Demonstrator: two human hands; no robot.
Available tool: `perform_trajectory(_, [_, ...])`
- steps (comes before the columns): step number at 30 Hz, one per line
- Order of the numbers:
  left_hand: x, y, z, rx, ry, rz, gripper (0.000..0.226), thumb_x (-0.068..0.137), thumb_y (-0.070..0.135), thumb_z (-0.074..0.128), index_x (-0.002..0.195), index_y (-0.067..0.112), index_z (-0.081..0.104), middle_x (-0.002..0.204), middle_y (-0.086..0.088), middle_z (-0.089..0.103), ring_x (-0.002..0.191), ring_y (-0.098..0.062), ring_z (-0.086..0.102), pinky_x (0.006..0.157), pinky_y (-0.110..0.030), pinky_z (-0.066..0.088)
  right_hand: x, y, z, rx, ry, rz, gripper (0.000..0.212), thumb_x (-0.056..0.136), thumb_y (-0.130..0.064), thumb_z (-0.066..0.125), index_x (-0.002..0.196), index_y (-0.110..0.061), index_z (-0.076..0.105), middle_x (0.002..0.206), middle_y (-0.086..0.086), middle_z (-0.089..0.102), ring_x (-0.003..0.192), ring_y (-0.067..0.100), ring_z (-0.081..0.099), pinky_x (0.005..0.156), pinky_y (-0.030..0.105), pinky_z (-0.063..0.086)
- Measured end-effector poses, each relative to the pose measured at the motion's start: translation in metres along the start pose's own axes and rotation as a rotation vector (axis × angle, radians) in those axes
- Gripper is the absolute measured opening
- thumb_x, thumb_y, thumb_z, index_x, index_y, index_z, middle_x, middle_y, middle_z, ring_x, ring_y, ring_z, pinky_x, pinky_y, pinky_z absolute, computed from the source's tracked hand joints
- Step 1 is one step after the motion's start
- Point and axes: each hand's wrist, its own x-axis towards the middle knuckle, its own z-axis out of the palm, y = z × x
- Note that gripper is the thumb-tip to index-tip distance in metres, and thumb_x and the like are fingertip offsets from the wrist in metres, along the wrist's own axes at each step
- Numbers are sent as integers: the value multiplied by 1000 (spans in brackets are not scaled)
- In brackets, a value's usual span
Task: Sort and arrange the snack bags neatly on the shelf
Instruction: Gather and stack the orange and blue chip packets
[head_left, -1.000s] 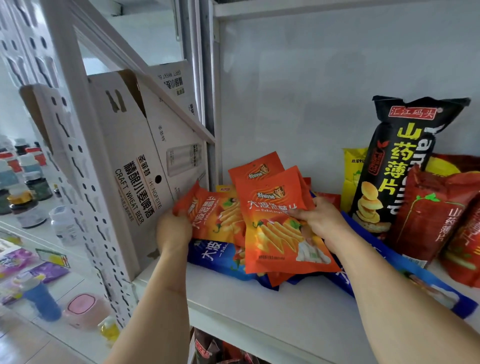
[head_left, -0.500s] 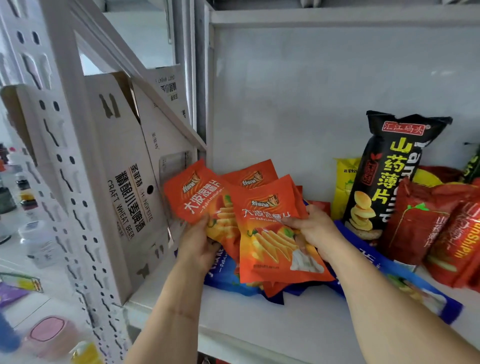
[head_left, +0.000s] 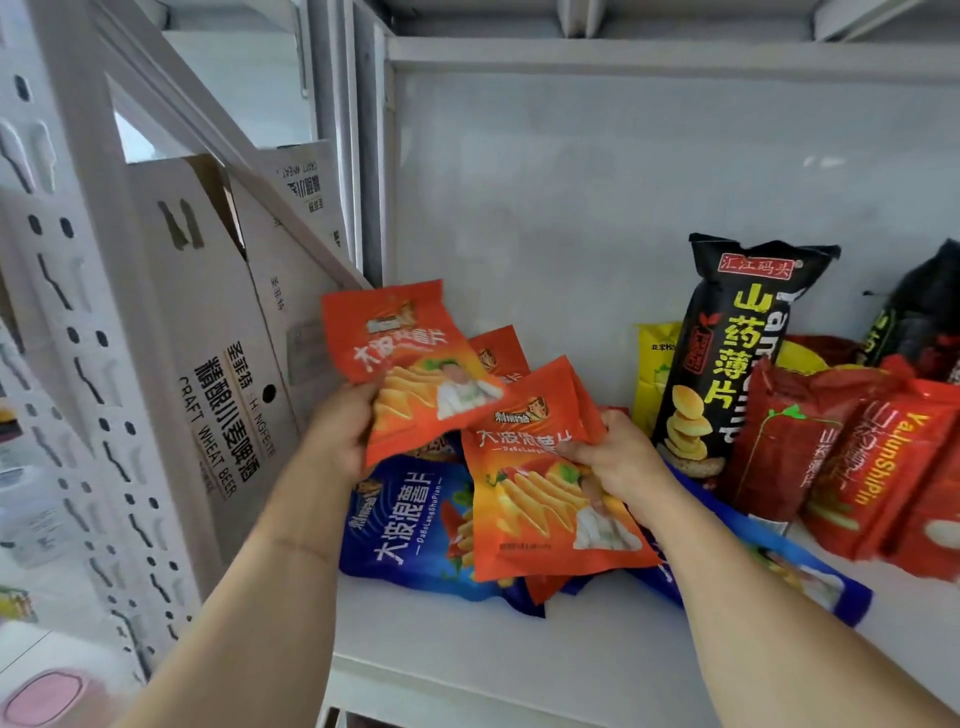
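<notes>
orange snack bags are held over a white shelf (head_left: 519, 654). one orange bag (head_left: 410, 364) is gripped at its lower edge by the left hand (head_left: 340, 431) and is raised, tilted. a second orange bag (head_left: 545, 483) is pinched at its right side by the right hand (head_left: 618, 462), above a blue bag (head_left: 410, 525) lying flat. a black bag (head_left: 727, 353) is stood upright to the right, beside red bags (head_left: 841, 457).

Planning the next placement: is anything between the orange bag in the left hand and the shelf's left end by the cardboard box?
Partly. The blue bag lies flat there, under the left hand and its orange bag, beside the cardboard box.
</notes>
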Motion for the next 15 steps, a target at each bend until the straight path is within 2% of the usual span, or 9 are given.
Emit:
perform_trajectory(2, [-6,-13,17,198,25,66,17,100,23,58,113,15,65,97,-13,76,73,-24,75,59,-36,61,0,-1,2,32,-6,-5,18,92,-14,69,98,0,60,62,13,66,30,22,49,33,26,39])
perform_trajectory(3, [-9,-20,23,291,61,104,13,101,22,56,110,16,65,97,-12,76,73,-24,75,63,-37,61,-1,-2,3,43,11,-1,17,94,-22,67,97,-6,61,73,14,70,37,20,56,39,29,44])
perform_trajectory(5, [-15,-35,32,394,99,154,15,103,26,54,111,19,64,99,-9,76,77,-25,75,67,-37,61,-1,-3,4,-14,97,25,26,96,-41,61,101,-16,63,100,10,73,72,17,68,65,36,52])
perform_trajectory(6, [-17,-40,32,427,110,180,17,103,28,53,114,20,63,99,-7,75,78,-23,75,65,-34,59,-2,-5,3,-50,133,42,35,96,-50,57,109,-18,62,109,5,70,90,18,67,75,35,49])
perform_trajectory(8, [-21,-50,33,482,127,211,23,104,32,51,121,20,61,100,-3,72,82,-20,72,62,-29,54,-5,-7,2,-26,134,45,49,91,-62,53,120,-24,61,116,-3,67,107,18,62,81,32,45])
perform_trajectory(10, [-25,-58,37,511,103,214,25,103,33,52,121,19,61,99,0,71,85,-18,69,63,-28,52,-9,-10,4,49,85,37,54,80,-71,62,115,-31,64,118,-6,68,110,17,62,88,33,49])
perform_trajectory(12, [-33,-65,47,508,57,216,19,102,33,54,114,21,63,95,3,70,84,-15,68,62,-26,51,-11,-12,4,113,42,55,44,73,-64,74,103,-32,65,115,-6,69,108,17,64,94,36,51])
perform_trajectory(15, [-36,-71,55,507,50,188,16,100,34,59,109,23,67,96,1,72,85,-17,69,65,-27,54,-15,-16,-1,108,-49,111,36,73,-44,84,101,-26,69,95,-6,76,89,11,69,72,26,53])
